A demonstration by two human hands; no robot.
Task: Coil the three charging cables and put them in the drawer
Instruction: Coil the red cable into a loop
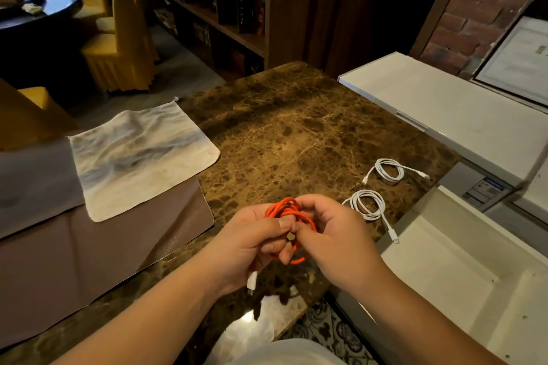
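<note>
An orange cable (pixel 292 213), gathered into loops, is held between both hands just above the worktop (pixel 296 133). The left hand (pixel 255 243) is curled round the loops with the thumb pressed on top, and a white plug hangs below its palm. The right hand (pixel 329 234) pinches the coil from the other side, fingers bent inward.

The step in hand is judged to be the coiling of the third cable; two white cables, one near (pixel 367 204) and one farther (pixel 388 170), already lie coiled on the worktop to the right. Next, the loose end probably needs tucking so the loops hold.

The open drawer (pixel 462 270) lies just beyond the worktop's right edge, and the near white cable's plug overhangs that edge. To the left, a cloth (pixel 139 157) lies well apart.
</note>
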